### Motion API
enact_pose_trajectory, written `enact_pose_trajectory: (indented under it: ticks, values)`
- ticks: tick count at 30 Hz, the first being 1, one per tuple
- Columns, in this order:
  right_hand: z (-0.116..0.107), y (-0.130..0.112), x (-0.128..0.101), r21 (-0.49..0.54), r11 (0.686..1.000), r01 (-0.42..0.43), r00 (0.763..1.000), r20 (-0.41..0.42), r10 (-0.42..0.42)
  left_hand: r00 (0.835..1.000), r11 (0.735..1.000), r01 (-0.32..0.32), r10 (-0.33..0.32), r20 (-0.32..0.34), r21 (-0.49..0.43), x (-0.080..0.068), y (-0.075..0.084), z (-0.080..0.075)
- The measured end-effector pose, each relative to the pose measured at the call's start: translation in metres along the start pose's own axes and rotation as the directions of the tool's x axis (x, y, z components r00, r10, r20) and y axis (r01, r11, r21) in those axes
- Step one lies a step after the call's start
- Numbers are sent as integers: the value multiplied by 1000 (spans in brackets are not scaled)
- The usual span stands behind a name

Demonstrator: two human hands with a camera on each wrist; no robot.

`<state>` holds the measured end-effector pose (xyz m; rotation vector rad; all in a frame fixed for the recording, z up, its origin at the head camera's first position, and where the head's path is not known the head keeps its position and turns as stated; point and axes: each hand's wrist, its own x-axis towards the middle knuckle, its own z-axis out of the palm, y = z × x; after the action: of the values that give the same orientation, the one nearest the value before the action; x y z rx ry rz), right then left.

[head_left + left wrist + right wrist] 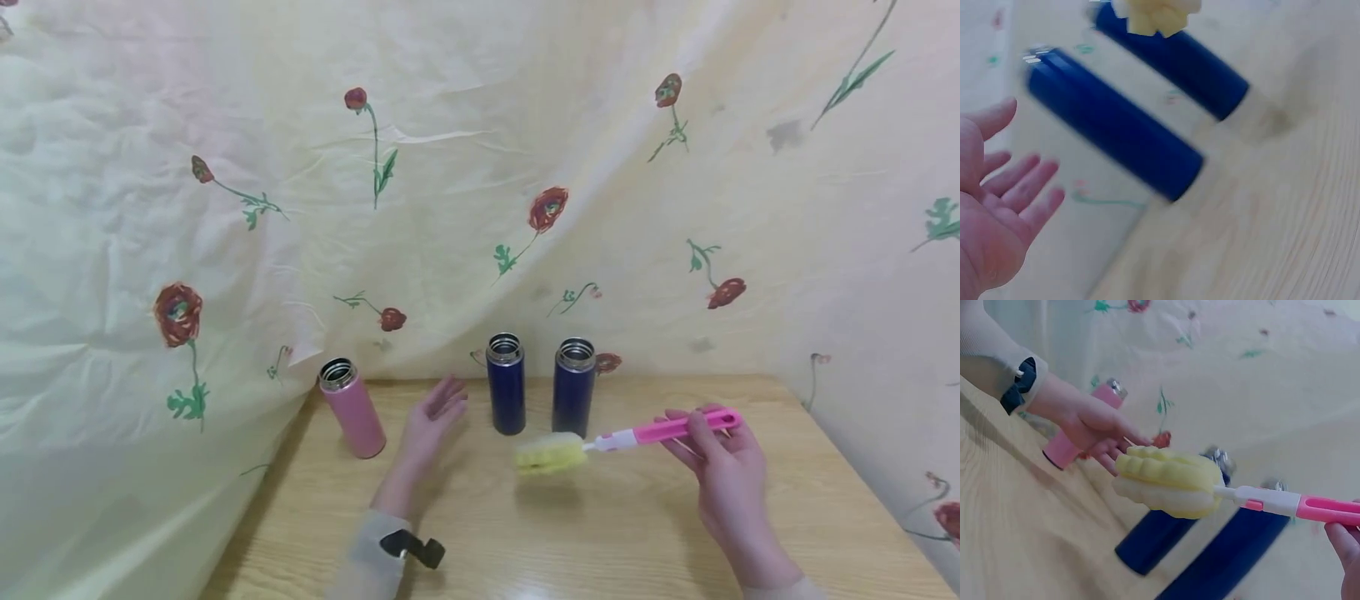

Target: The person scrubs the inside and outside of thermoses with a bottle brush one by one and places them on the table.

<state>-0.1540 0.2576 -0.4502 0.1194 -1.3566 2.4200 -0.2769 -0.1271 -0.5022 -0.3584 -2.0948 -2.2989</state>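
My right hand (723, 467) grips the pink handle of a bottle brush (660, 429). Its yellow and white sponge head (1166, 481) points left, held over the table in front of two dark blue bottles. My left hand (431, 421) is held with fingers spread and palm facing right, holding nothing. It is between a pink bottle (356, 417) on its left and the nearer blue bottle (506, 387) on its right. The other blue bottle (573, 392) stands just beyond, behind the brush. All three bottles are upright and uncapped, with metal rims.
The light wood table (622, 533) runs up to a pale cloth (450, 167) printed with red flowers, which hangs at the back and along both sides. A black strap (408, 546) with a small device circles the left wrist over the sleeve.
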Motion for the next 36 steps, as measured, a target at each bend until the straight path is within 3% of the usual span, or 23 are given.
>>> enact_pose_trajectory:
  ticks: [3, 6, 9, 11, 15, 16, 17, 18, 19, 23, 25, 29, 32, 36]
  values:
    - [23, -5, 10, -77, 996, 35, 999, 39, -32, 998, 998, -60, 61, -26, 26, -17, 17, -25]
    - [46, -9, 21, -118, 992, 52, 997, 67, -44, 988, 995, -97, 98, -122, 14, -33, 30, -46]
    - [67, -11, 31, -130, 989, 71, 994, 95, -59, 954, 991, -130, 120, -274, -19, -47, 36, -66]
    - [81, -12, 35, -128, 988, 86, 991, 113, -72, 912, 983, -180, 157, -379, -27, -55, 37, -80]
    - [107, -10, 44, -137, 984, 112, 985, 149, -91, 778, 942, -337, 288, -559, 16, -64, 34, -103]
    - [115, -9, 45, -140, 983, 115, 983, 161, -92, 752, 935, -352, 303, -586, 32, -66, 34, -107]
    - [122, -8, 48, -146, 982, 118, 980, 175, -92, 737, 933, -357, 307, -602, 38, -67, 34, -111]
    - [130, -6, 50, -159, 980, 123, 977, 191, -92, 735, 938, -342, 299, -608, 48, -68, 33, -115]
    - [138, -5, 52, -163, 978, 127, 973, 210, -92, 748, 950, -307, 275, -604, 53, -69, 34, -118]
    - [177, -3, 63, -158, 973, 170, 953, 278, -121, 830, 983, -134, 181, -528, 127, -61, 31, -128]
    - [198, -4, 70, -133, 970, 201, 939, 310, -152, 848, 983, -69, 148, -509, 172, -53, 27, -131]
    - [243, -2, 84, -107, 963, 248, 909, 371, -193, 836, 979, -14, 123, -535, 204, -35, 16, -133]
    - [276, 3, 91, -110, 959, 260, 882, 431, -190, 824, 987, 19, 76, -562, 161, -25, 8, -134]
    - [312, 10, 94, -116, 953, 279, 848, 495, -188, 821, 995, 36, 24, -571, 94, -19, 2, -135]
